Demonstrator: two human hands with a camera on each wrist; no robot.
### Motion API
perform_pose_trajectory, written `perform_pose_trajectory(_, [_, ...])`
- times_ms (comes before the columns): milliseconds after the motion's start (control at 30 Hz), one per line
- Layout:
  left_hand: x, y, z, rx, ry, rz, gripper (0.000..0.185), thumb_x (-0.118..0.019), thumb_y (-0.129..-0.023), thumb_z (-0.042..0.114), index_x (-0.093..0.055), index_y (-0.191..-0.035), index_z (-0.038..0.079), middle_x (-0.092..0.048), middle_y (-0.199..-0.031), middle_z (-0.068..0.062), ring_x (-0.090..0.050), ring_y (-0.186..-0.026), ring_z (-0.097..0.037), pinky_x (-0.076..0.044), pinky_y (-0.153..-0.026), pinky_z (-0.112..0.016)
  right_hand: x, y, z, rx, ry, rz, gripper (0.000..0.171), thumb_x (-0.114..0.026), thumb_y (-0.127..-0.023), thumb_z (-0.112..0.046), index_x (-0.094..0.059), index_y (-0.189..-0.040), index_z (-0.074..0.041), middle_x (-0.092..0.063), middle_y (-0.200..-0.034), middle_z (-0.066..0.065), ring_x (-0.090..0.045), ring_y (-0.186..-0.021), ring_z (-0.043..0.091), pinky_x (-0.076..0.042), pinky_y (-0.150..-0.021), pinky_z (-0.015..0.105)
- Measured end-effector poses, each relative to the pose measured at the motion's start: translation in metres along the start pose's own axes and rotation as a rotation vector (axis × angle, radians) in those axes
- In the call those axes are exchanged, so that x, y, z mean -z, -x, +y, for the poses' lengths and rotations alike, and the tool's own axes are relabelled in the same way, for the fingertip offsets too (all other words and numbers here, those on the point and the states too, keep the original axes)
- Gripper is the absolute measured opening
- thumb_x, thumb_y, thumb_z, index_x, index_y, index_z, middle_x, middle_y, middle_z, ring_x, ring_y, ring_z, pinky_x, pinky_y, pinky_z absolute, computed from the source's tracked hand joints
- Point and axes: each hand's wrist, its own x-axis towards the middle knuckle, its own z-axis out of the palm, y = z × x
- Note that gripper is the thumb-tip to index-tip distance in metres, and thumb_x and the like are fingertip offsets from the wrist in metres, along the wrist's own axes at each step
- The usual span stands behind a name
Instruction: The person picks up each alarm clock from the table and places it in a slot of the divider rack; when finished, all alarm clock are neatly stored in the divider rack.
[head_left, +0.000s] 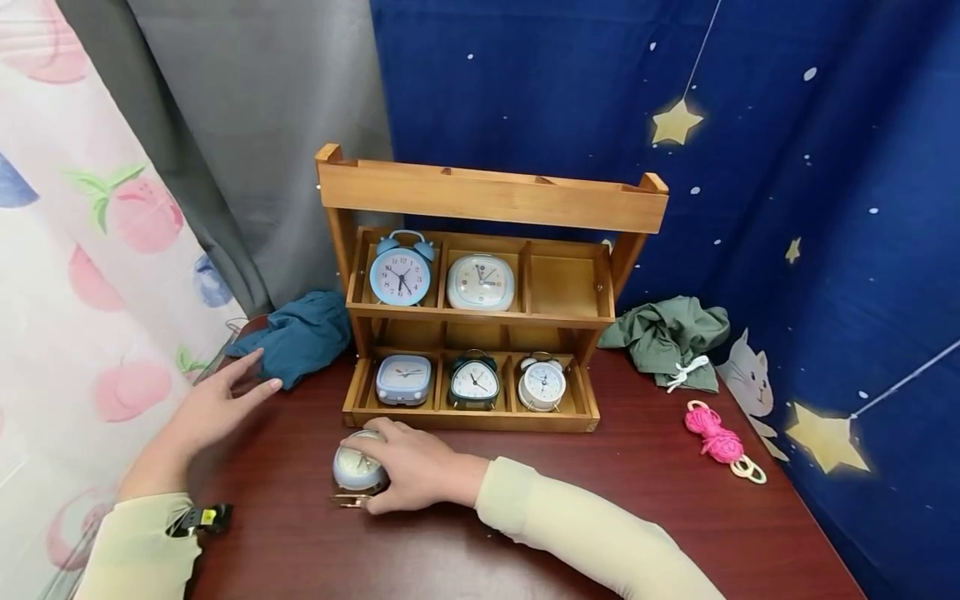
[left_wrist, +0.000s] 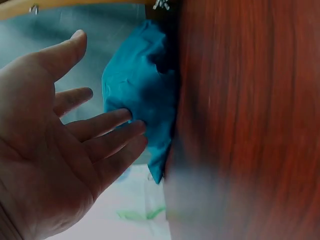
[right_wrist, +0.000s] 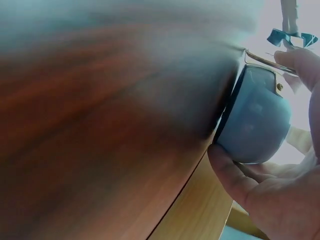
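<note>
My right hand [head_left: 412,468] grips a small rounded alarm clock [head_left: 356,471] with a pale blue-grey case and a cream dial, low on the table in front of the shelf. In the right wrist view the fingers and thumb curl about the blue case [right_wrist: 257,117], with the thumb by its gold metal bar [right_wrist: 270,62]. My left hand [head_left: 213,412] is held above the table at the left, fingers spread, holding nothing. Close to its fingertips lies a crumpled teal cloth [head_left: 303,337].
A two-tier wooden shelf [head_left: 491,196] holds several clocks: a blue twin-bell clock [head_left: 401,275], a rounded white clock [head_left: 481,283], a blue square one [head_left: 403,382], a dark green triangular one [head_left: 474,383] and a white one [head_left: 542,385]. Green cloth [head_left: 660,337] and pink yarn [head_left: 716,435] lie right.
</note>
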Motion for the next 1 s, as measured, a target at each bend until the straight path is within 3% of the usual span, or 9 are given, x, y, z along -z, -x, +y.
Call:
perform_pose_trajectory(267, [-0.009, -0.001, 0.035, -0.019, -0.106, -0.042, 0.094, -0.062, -0.111, 0.062, -0.031, -0.174, 0.000, -0.041, -0.164, -0.043, -0.048, -0.143, -0.064, -0.041, -0.113, -0.081, 0.007, 0.045, 0.023, 0.003, 0.007, 0.068, 0.094, -0.092, -0.086, -0.051, -0.050, -0.168, -0.031, -0.049, -0.161, 0.001, -0.055, -0.139, 0.016, -0.054, -0.106, 0.030])
perform_pose_trajectory(533, [-0.037, -0.006, 0.060, -0.172, -0.059, -0.047, 0.084, -0.072, -0.108, 0.054, -0.045, -0.169, 0.002, -0.055, -0.158, -0.031, -0.062, -0.134, -0.050, -0.053, -0.108, -0.071, 0.023, 0.086, 0.044, 0.000, -0.024, 0.167, 0.091, -0.094, -0.084, -0.047, -0.054, -0.164, -0.029, -0.051, -0.162, 0.002, -0.057, -0.140, 0.021, -0.056, -0.108, 0.037])
perform_pose_trajectory(767, [-0.068, -0.020, 0.069, -0.240, -0.054, -0.100, 0.087, -0.076, -0.104, 0.056, -0.046, -0.170, 0.007, -0.051, -0.165, -0.028, -0.050, -0.149, -0.052, -0.045, -0.117, -0.073, 0.058, 0.118, 0.063, -0.023, -0.021, 0.259, 0.089, -0.097, -0.084, -0.044, -0.057, -0.162, -0.029, -0.052, -0.163, 0.006, -0.059, -0.139, 0.027, -0.058, -0.107, 0.045])
perform_pose_trajectory(1000, [-0.081, -0.027, 0.071, -0.238, -0.064, -0.119, 0.085, -0.076, -0.104, 0.057, -0.050, -0.168, 0.006, -0.052, -0.165, -0.028, -0.050, -0.150, -0.053, -0.043, -0.118, -0.073, 0.099, 0.147, 0.079, 0.009, 0.028, 0.362, 0.086, -0.098, -0.082, -0.044, -0.062, -0.158, -0.026, -0.054, -0.161, 0.007, -0.061, -0.138, 0.028, -0.060, -0.103, 0.048])
